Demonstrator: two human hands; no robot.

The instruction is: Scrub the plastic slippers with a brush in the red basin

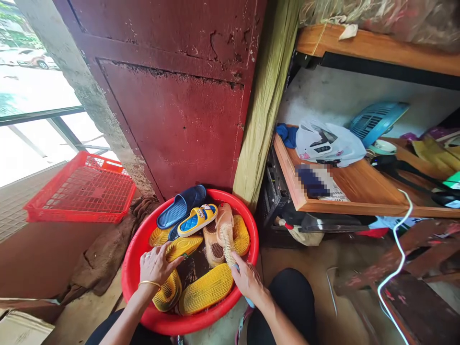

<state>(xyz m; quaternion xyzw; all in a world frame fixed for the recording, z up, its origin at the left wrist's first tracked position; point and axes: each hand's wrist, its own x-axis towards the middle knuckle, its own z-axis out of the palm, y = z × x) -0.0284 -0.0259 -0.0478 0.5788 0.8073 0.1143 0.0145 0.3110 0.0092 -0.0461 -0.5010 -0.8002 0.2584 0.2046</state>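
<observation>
Head view: left hand (156, 266) unclenched, fingers spread on a yellow sandal (184, 246) in a red tub (253, 235); right hand (247, 282) clenched around a scrub brush (226, 244), bristles against a tan slipper (223, 223). Tub rim just beside a red door (172, 124); some floor (294, 254) open before a wooden shelf (345, 208).

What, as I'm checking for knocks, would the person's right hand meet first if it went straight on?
The right hand holds a brush, and the peach slipper lies first in line, in the red basin. The bristles seem already against it, though depth is unclear.
</observation>
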